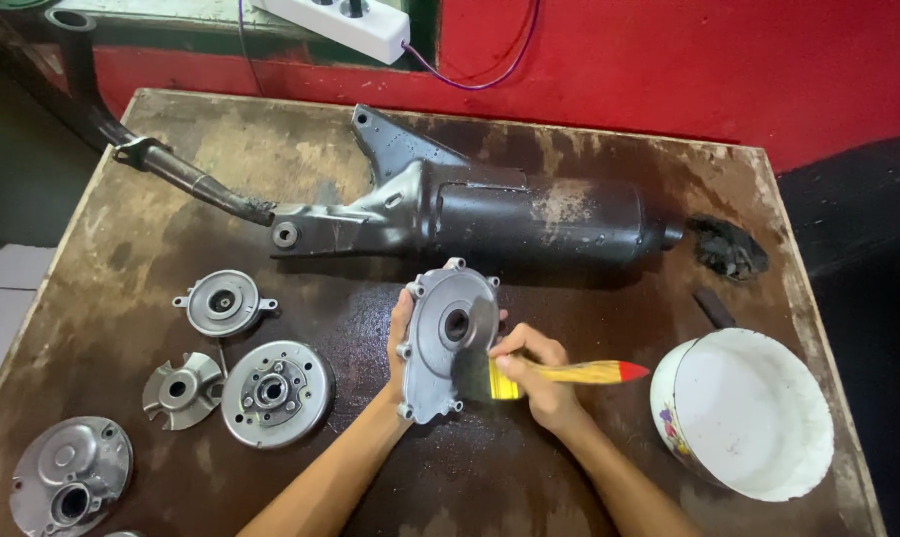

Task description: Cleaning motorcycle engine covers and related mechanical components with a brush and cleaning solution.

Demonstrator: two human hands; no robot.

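Note:
My left hand (398,350) holds a grey metal engine cover (440,348) upright above the wet brown table (529,467), gripping its left edge. My right hand (537,370) grips a paintbrush with a yellow handle (579,373) and red tip. The brush's dark bristles (470,370) press against the cover's lower right face.
A black exhaust muffler (509,219) with its pipe lies across the table's far half. Several grey metal engine parts (271,390) sit at the left. A white bowl (743,413) stands at the right, a dark rag (728,249) behind it. A white power strip (340,20) rests by the red wall.

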